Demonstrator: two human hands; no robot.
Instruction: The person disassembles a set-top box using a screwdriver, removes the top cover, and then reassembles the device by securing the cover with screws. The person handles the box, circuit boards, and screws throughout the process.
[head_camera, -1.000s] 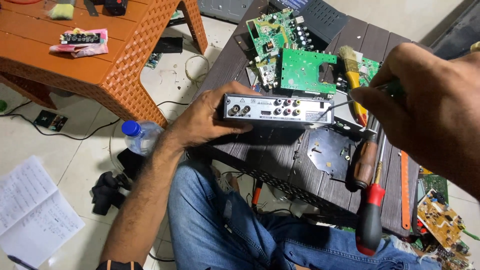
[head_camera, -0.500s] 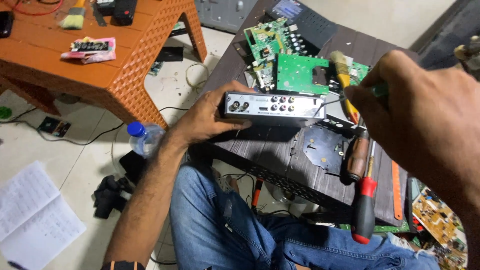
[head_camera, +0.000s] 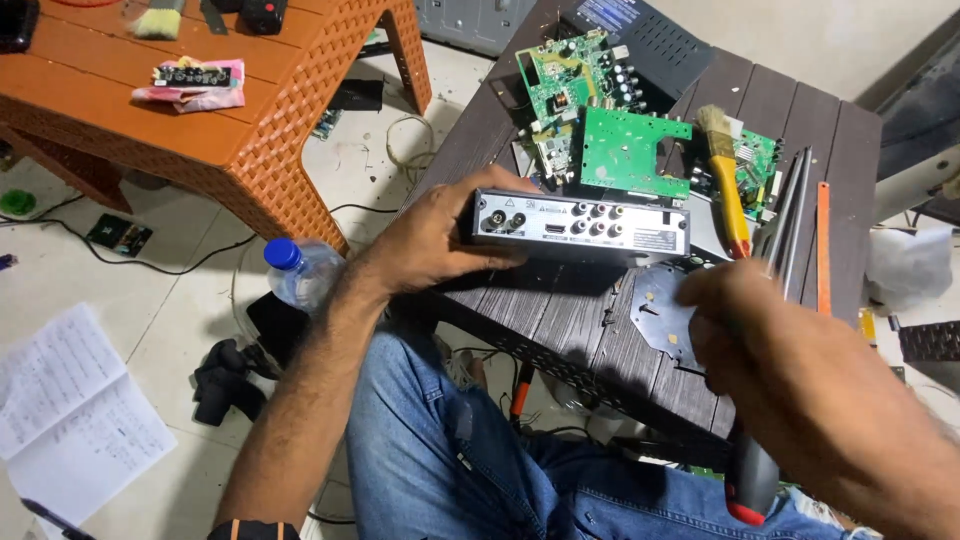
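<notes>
The left hand (head_camera: 430, 245) keeps its grip around the end of the grey receiver box (head_camera: 580, 225), which lies near the front edge of the dark tabletop (head_camera: 560, 320). The right hand (head_camera: 800, 390) has come down from above the circuit boards (head_camera: 630, 150). It now closes on a black and red screwdriver (head_camera: 750, 480) at the front edge, so the tool is in hand.
</notes>
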